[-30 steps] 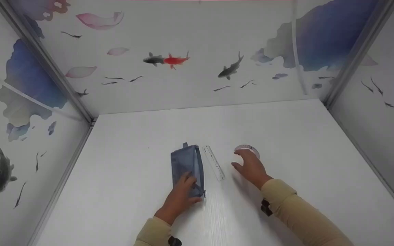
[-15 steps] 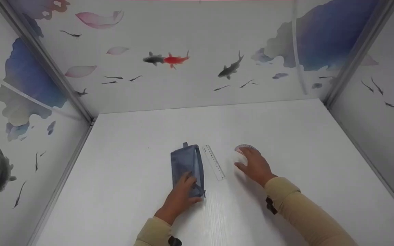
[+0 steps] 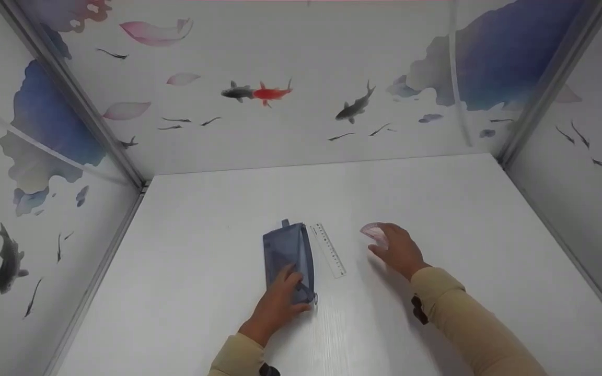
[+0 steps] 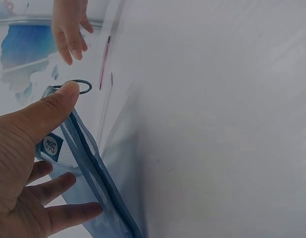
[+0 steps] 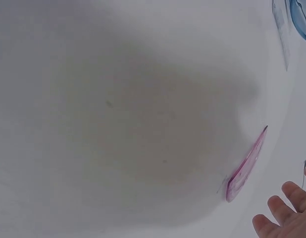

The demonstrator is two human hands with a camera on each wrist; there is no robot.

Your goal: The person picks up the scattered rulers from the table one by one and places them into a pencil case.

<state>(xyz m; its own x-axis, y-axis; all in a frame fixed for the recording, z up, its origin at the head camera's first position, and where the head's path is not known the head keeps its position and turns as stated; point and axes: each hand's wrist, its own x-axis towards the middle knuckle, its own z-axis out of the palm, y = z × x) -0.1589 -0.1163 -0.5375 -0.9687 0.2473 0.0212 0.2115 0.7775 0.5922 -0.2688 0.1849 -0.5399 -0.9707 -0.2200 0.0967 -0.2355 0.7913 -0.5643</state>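
Lying on the white table is a blue mesh zip pouch [image 3: 282, 245] with a zipper ring at its near end. My left hand [image 3: 275, 308] rests on the pouch's near part. In the left wrist view, the thumb lies by the zipper ring [image 4: 81, 85] and the other fingers spread loosely against the mesh. A clear plastic ruler [image 3: 328, 250] lies just right of the pouch. Farther right, my right hand [image 3: 399, 253] reaches over a pink-tinted clear protractor [image 3: 371, 228], partly covering it. In the right wrist view, its spread fingers appear beside the protractor [image 5: 246, 166].
White panels [image 3: 306, 141] printed with fish and petals enclose the table [image 3: 201, 209] at the back and both sides. Metal corner posts [image 3: 79, 99] stand where the panels meet. Both forearms come in from the near edge.
My right hand has shifted right and slightly toward me over the protractor, whose right part is now hidden behind it. The left hand and pouch hold their place; the ruler lies as before.
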